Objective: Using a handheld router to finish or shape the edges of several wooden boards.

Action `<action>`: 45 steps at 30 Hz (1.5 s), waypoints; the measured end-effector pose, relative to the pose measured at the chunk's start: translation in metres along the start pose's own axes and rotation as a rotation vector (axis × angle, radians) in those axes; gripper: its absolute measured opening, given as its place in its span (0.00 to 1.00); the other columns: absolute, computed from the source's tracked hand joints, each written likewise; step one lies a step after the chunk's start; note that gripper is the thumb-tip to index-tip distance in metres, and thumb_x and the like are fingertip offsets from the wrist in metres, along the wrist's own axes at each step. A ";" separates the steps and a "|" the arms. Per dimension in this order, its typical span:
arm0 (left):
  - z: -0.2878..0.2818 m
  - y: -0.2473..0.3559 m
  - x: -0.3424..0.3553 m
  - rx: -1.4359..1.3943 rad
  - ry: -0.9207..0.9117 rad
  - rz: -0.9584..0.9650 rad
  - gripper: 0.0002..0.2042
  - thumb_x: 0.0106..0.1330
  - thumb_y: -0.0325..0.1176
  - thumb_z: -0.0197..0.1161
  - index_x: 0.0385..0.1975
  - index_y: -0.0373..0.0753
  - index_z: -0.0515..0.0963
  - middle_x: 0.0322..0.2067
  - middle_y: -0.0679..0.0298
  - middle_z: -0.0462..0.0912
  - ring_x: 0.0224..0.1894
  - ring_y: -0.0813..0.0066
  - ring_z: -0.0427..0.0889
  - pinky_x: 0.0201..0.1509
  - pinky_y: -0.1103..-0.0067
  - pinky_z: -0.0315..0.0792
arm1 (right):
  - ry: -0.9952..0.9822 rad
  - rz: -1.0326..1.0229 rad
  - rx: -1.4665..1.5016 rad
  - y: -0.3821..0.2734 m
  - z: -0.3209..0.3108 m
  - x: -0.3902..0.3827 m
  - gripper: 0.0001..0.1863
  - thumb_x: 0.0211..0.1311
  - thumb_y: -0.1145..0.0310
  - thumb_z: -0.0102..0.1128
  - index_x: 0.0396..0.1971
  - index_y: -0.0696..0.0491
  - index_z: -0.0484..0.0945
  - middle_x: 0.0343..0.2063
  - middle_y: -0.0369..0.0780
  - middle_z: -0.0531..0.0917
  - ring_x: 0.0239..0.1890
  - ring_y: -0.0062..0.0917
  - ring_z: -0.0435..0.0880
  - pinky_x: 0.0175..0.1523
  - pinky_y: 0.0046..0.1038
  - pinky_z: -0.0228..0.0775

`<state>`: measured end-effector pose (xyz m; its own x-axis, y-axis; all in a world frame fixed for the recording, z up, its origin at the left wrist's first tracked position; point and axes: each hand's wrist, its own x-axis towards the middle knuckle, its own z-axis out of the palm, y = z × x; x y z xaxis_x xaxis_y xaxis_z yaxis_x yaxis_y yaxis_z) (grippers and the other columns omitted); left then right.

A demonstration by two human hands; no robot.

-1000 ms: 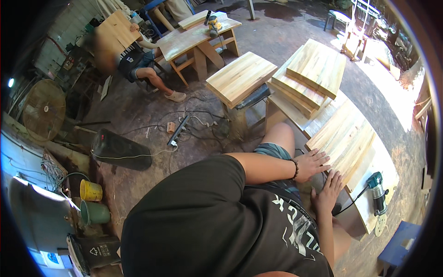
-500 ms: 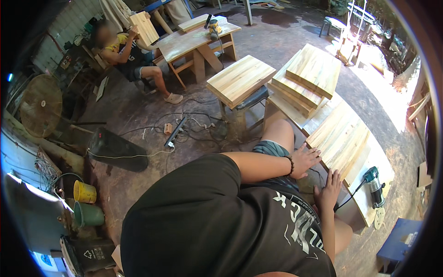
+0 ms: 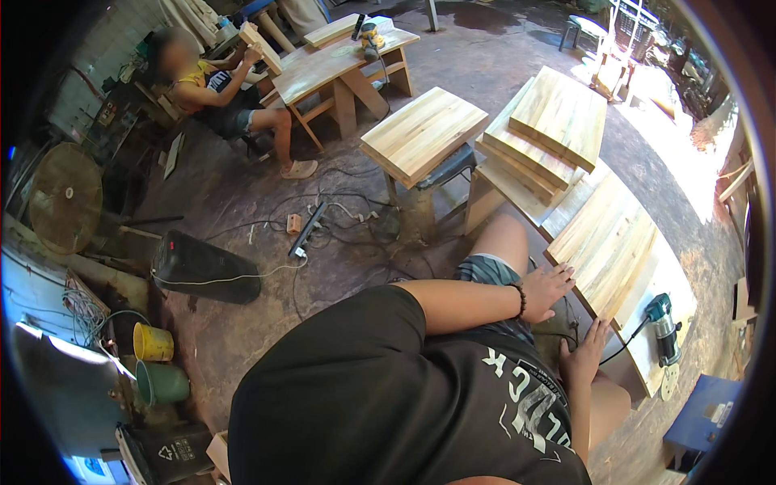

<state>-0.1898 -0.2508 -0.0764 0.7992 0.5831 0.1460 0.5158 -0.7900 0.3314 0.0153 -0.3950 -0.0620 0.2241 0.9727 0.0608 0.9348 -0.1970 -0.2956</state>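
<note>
A pale wooden panel [image 3: 608,246] with striped grain lies flat on the workbench in front of me. My left hand [image 3: 546,291], a beaded bracelet at its wrist, rests with outstretched fingers against the panel's near edge. Farther right along that edge, my right hand [image 3: 584,356] has its fingers extended, the tips touching the panel's near corner. Neither hand grips anything. Just right of the panel, a teal and black trim router [image 3: 664,330] stands on the bench, its cord running off the near side.
Stacked panels [image 3: 558,121] occupy the bench's far end; more panels [image 3: 424,133] sit on a stool. Cables and a power strip [image 3: 309,230] lie on the floor. A seated co-worker [image 3: 206,97] holds a board near a low table [image 3: 331,73] carrying a yellow sander [image 3: 372,39].
The whole view has shifted slightly. My hands stay at the panel's near edge with little movement. The co-worker has turned the held board so that it shows more edge-on.
</note>
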 end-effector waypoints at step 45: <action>-0.013 -0.037 0.199 0.282 -0.181 -0.139 0.48 0.64 0.74 0.58 0.80 0.55 0.58 0.81 0.49 0.51 0.83 0.45 0.46 0.81 0.42 0.40 | -0.046 0.364 -0.334 0.248 -0.130 0.163 0.38 0.53 0.62 0.71 0.67 0.49 0.74 0.55 0.49 0.86 0.59 0.41 0.84 0.66 0.46 0.74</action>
<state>-0.0541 -0.1027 -0.0472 0.7438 0.6659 -0.0580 0.6684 -0.7412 0.0624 0.3199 -0.3011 -0.0013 0.5471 0.8364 -0.0340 0.8370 -0.5462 0.0322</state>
